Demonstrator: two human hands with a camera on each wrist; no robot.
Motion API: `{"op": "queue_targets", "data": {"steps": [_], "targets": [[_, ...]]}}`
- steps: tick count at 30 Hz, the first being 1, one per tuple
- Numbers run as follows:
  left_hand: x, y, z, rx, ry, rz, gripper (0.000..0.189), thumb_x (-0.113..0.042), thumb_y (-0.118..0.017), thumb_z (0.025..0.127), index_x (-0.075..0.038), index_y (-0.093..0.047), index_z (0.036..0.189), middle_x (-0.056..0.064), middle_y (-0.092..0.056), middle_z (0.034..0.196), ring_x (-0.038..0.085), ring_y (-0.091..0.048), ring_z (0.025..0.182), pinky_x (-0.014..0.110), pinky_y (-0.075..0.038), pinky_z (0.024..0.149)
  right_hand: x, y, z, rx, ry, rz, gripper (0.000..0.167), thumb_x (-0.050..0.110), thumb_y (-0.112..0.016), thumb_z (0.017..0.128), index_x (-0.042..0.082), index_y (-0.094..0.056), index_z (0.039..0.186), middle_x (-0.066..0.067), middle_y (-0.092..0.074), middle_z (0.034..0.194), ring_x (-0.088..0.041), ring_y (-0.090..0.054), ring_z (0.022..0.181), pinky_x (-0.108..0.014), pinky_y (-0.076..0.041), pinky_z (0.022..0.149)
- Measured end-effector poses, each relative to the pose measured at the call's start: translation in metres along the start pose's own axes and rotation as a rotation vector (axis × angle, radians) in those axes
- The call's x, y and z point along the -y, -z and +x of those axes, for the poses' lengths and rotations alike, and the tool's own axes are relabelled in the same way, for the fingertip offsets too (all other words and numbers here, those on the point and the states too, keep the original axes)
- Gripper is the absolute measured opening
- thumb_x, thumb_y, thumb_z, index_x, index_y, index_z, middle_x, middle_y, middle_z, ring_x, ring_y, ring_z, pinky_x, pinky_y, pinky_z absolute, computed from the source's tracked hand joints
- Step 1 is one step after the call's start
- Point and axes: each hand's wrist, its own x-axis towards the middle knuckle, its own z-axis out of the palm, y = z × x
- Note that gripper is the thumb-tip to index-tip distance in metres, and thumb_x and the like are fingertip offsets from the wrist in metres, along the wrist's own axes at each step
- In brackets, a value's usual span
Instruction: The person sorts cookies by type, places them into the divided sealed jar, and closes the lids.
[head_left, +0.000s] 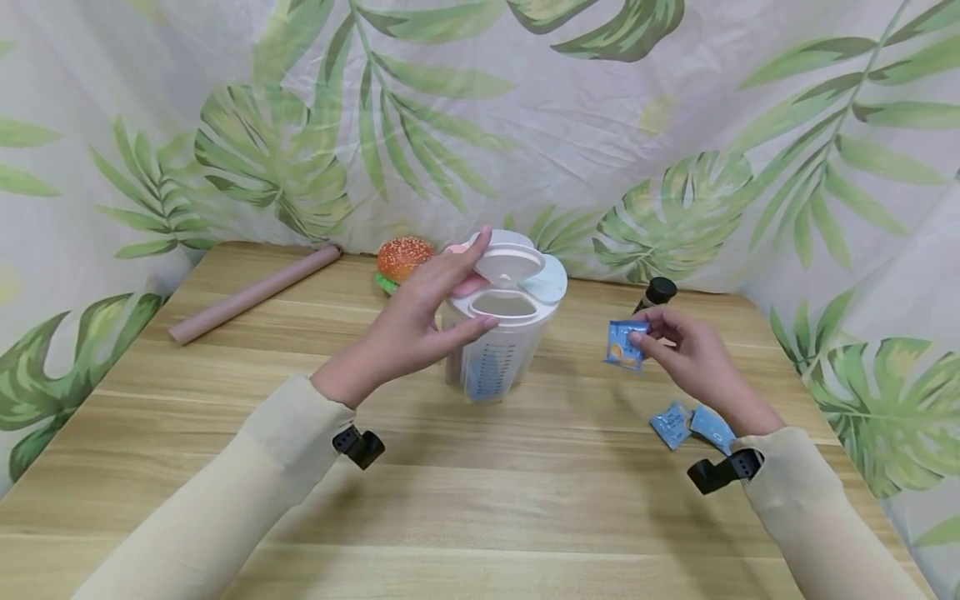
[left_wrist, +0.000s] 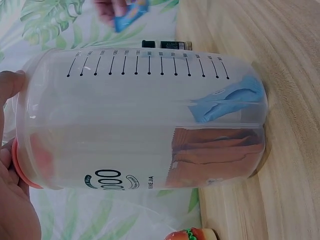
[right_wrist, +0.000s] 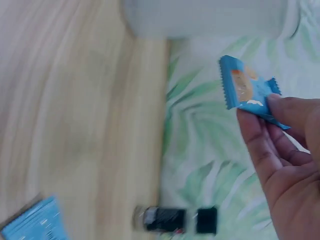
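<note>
Backdrop: a pale leaf-print cloth (head_left: 555,125) fills the top of the head view.
Table: the wooden tabletop (head_left: 450,517) spreads across the middle and bottom of the frame.
Container: the clear measured container (head_left: 491,367) stands upright at centre; one flap (head_left: 510,265) of its lid is raised over an oval opening (head_left: 504,307).
Roll: a dusty-pink roll (head_left: 255,296) lies slanting at the left.
Left hand: the person's left hand (head_left: 408,329) grips the container's lid, thumb on the near rim, fingers round the left side.
Right hand: the right hand (head_left: 693,354), right of centre, pinches a packet between thumb and fingers, apart from the container.
Burger: a toy burger (head_left: 405,260) sits just left of the container.
Bottle: a black-capped bottle (head_left: 660,292) stands behind the right hand.
Brown packaging: a brown wrapper (left_wrist: 215,157) rests in one compartment, at lower right of the left wrist view.
Blue inside: blue packaging (left_wrist: 230,100) lies in the neighbouring compartment, so loading seems partly done.
Blue outside: two loose packets (head_left: 690,425) lie at lower right, apparently left to load.
Held blue: the held packet (head_left: 624,348) is in the air, not yet in the opening.
</note>
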Motion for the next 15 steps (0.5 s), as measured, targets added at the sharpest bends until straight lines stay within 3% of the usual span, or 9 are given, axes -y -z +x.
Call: {"op": "queue_targets", "data": {"steps": [5,10,15], "targets": [[-0.001,0.001,-0.001,0.003,0.004,0.005,0.09,-0.015,-0.082,0.091,-0.003,-0.03,0.164,0.016,-0.06,0.151,0.03,-0.051,0.146,0.045,-0.023,0.134,0.029,-0.003,0.002,-0.122,0.121,0.107,0.02,0.005,-0.063,0.104,-0.003,-0.067,0.121,-0.003,-0.071,0.103,0.001,-0.065,0.083,-0.013,-0.058,0.07],[0.001,-0.001,0.0,0.001,-0.014,0.016,0.09,-0.016,-0.081,0.091,-0.003,-0.03,0.164,0.014,-0.067,0.141,0.029,-0.054,0.143,0.047,-0.025,0.133,0.055,-0.006,0.002,-0.225,0.246,0.158,0.017,0.0,-0.064,0.102,-0.003,-0.069,0.118,0.016,-0.069,0.1,0.0,-0.065,0.08,-0.012,-0.055,0.065],[0.001,0.0,0.0,-0.002,-0.021,0.019,0.089,-0.016,-0.081,0.091,-0.002,-0.03,0.164,0.014,-0.069,0.137,0.029,-0.055,0.141,0.046,-0.025,0.133,0.078,-0.01,0.007,-0.277,0.355,0.203,0.017,-0.005,-0.066,0.098,-0.007,-0.069,0.115,0.017,-0.071,0.103,-0.002,-0.067,0.082,-0.012,-0.054,0.064]]}}
